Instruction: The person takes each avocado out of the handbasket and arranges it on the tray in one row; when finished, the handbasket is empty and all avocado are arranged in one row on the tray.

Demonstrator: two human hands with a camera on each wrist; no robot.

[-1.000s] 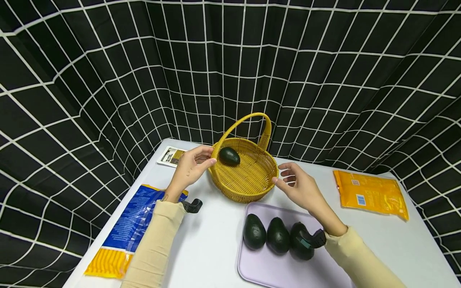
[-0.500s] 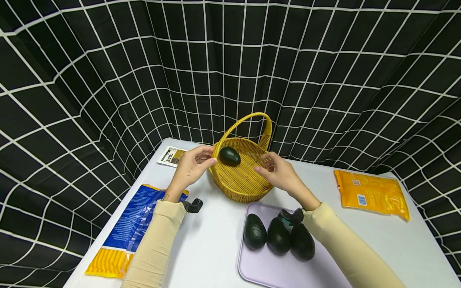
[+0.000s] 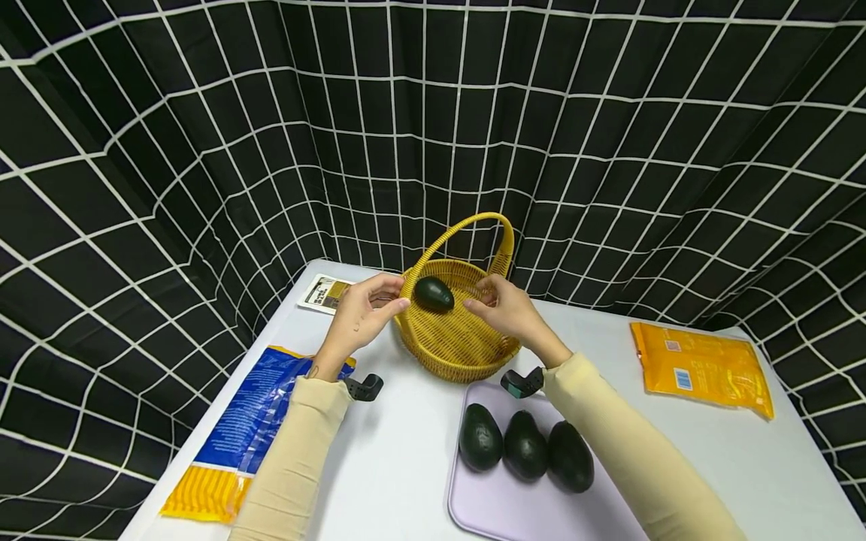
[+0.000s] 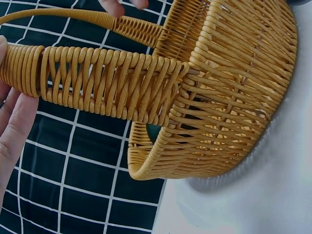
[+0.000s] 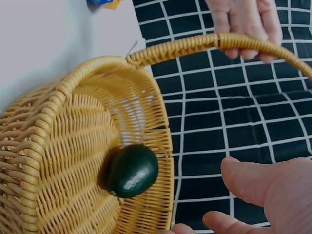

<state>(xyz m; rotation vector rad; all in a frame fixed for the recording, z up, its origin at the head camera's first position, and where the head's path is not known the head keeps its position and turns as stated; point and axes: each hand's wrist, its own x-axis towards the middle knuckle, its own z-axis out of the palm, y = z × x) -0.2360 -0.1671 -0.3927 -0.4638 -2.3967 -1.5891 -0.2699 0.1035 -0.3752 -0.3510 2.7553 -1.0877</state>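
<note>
A yellow wicker basket (image 3: 433, 364) stands on the table with one dark green avocado (image 3: 434, 294) lying inside at its left. My left hand (image 3: 361, 312) holds the basket's handle (image 4: 107, 83) near its lower left end, thumb on one side and fingers on the other. Over the basket's right part hovers my right hand (image 3: 510, 308), its fingers loosely bent with nothing between them. In the right wrist view a gap separates the right hand (image 5: 273, 190) from the avocado (image 5: 134, 170). Three more avocados (image 3: 525, 445) lie side by side on a lilac tray (image 3: 514, 511).
To the left lies a blue and yellow plastic bag (image 3: 253, 413), partly under the left forearm. A small white and brown packet (image 3: 322, 293) is behind the left hand. An orange packet (image 3: 700, 368) lies far right. Black gridded cloth (image 3: 433, 113) hangs behind the table.
My right hand has moved left from beside the basket's right rim to above its inside. The left hand stays on the handle, and the basket and avocados keep their places.
</note>
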